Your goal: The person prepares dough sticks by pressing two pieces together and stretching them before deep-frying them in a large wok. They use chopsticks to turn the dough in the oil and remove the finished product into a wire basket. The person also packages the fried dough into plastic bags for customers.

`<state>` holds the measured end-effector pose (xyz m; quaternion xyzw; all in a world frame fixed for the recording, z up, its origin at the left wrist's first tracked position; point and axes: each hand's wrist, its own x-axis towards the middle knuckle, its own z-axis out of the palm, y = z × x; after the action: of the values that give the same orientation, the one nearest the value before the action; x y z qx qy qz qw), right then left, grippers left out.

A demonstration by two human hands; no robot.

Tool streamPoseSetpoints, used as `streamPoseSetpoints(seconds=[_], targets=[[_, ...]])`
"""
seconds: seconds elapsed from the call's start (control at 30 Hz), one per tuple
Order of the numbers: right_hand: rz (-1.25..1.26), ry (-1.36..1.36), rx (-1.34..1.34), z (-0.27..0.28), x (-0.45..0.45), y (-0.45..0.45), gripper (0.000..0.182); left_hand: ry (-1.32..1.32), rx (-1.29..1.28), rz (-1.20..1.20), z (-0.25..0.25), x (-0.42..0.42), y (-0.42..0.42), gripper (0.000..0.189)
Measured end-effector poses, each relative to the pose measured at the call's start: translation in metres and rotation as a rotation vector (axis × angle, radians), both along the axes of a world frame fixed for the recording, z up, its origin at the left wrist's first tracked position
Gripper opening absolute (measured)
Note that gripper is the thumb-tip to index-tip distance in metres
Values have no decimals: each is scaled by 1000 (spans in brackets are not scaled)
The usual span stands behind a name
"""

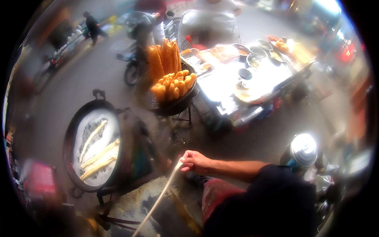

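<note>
My right hand [195,162] reaches in from the right and pinches the upper end of a long, thin strip of pale raw dough [161,194] between thumb and fingers. The stretched strip slants down to the left and leaves the view at the bottom edge. My left hand is out of view. Under the strip is a flour-smeared work surface [130,204], with a pair of dark sticks [124,221] on it. To the left, a large black wok [68,148] holds foaming oil [102,117], where several pale dough sticks [99,158] float.
Beyond the wok, a dark basket [174,110] holds golden fried dough sticks [170,60]. A sunlit table [213,86] at upper right bears several bowls [257,52]. A shiny metal lid [304,149] is at right. People, one walking [93,26], and a motorcycle [132,72] are farther off.
</note>
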<state>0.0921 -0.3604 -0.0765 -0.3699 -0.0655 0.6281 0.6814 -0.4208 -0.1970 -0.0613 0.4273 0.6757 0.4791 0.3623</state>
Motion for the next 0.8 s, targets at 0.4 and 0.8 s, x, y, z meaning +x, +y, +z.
streamPoseSetpoints(seconds=[0.4,0.8], targets=[[172,-426,-31,39,-11,62,14,-47,170,172,83,-163,-51,24],[41,-350,107,77,31,224,15,95,189,195,176,-219,230,23]])
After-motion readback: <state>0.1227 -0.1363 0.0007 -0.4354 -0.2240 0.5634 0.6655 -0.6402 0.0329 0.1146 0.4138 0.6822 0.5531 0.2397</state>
